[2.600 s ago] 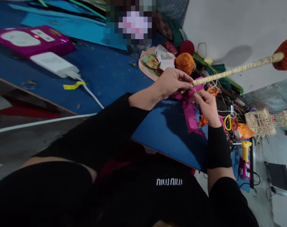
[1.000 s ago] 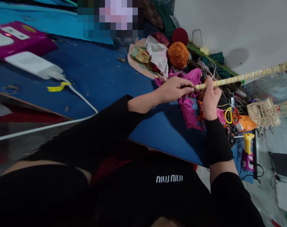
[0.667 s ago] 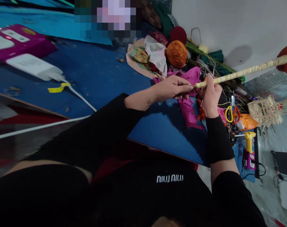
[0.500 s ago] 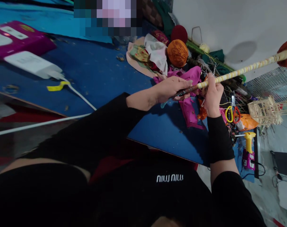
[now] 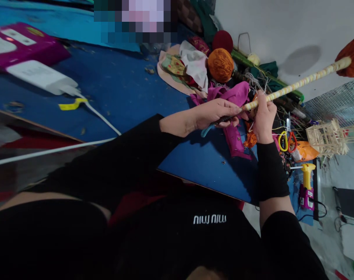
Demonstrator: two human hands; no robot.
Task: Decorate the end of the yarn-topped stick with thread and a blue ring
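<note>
Left hand [image 5: 214,112]: fingers closed on the dark end [image 5: 227,117] of the stick, thumb on top, lower fingers underneath.
Right hand [image 5: 264,119]: wrapped around the striped stretch, thumb along it; it has moved up from the very tip, where it was pinching close to the left fingers.
Striped stick [image 5: 301,83]: held off the table [image 5: 106,93] between both hands, slanting up and away to the orange ball [image 5: 352,58] at its far end.
Dark end: mostly covered by the left fingers a moment ago, now showing below the stripes, with a blue strip [image 5: 206,131] sticking out past the palm.
What the change means: the right hand seems to take the steadying, leaving the left to work at the unstriped part; whether it turns or slides there, I cannot tell.
Pink cloth [image 5: 233,140]: lying beneath the hands.
Scissors [image 5: 288,131]: right of the right wrist, near the yellow glue gun [image 5: 306,175].
</note>
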